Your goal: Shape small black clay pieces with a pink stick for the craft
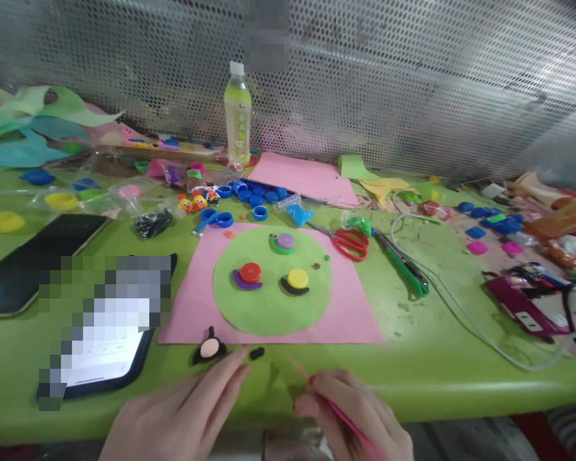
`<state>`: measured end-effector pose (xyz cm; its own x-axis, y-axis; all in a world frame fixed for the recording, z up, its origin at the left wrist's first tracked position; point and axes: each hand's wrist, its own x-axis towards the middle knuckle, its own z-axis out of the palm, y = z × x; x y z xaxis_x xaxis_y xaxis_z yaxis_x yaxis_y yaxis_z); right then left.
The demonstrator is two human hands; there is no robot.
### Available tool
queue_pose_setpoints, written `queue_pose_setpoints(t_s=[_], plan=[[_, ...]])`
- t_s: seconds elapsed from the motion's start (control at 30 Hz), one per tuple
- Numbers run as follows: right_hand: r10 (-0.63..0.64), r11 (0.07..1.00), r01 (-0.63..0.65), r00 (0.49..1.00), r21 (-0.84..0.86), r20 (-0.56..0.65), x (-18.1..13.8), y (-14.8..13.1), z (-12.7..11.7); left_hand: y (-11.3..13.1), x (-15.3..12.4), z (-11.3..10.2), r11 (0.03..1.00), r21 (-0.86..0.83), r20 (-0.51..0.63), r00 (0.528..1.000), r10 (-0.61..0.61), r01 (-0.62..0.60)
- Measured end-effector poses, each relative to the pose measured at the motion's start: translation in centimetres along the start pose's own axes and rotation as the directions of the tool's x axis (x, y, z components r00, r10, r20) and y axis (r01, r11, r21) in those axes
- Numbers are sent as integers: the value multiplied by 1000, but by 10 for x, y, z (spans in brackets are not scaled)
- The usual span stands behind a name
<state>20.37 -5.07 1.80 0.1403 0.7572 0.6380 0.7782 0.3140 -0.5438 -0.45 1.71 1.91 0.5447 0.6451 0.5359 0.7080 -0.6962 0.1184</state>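
Here the right hand [360, 416] has its grip pinched on a thin pink stick [317, 387], its long axis pointing up-left. The left hand [187, 416], fingers extended and empty, lies nearer the black clay bit [256, 353], just ahead on the green bench [413, 358].

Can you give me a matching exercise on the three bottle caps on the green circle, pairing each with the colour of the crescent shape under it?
Caps:
1. red cap
2. yellow cap
3. purple cap

Crescent under it:
A. green
B. black
C. purple

All three sit on the green circle, which lies on the pink sheet.

Pairs: 1-C, 2-B, 3-A
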Motion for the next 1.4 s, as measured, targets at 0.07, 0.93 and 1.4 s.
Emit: queue_pose_setpoints(t_s=[0.07, 0.93, 1.4], plan=[[14, 989, -27, 996, 142, 87, 7, 6, 3, 0, -9, 3, 1000, -29, -10, 1000, 4, -4], [-289, 954, 254, 919, 156, 269, 33, 9, 15, 19, 9, 6, 996, -54, -17, 998, -67, 66], [-294, 950, 312, 903, -9, 315, 28, -1, 6, 22, 2, 9, 994, -85, 12, 998, -64, 64]])
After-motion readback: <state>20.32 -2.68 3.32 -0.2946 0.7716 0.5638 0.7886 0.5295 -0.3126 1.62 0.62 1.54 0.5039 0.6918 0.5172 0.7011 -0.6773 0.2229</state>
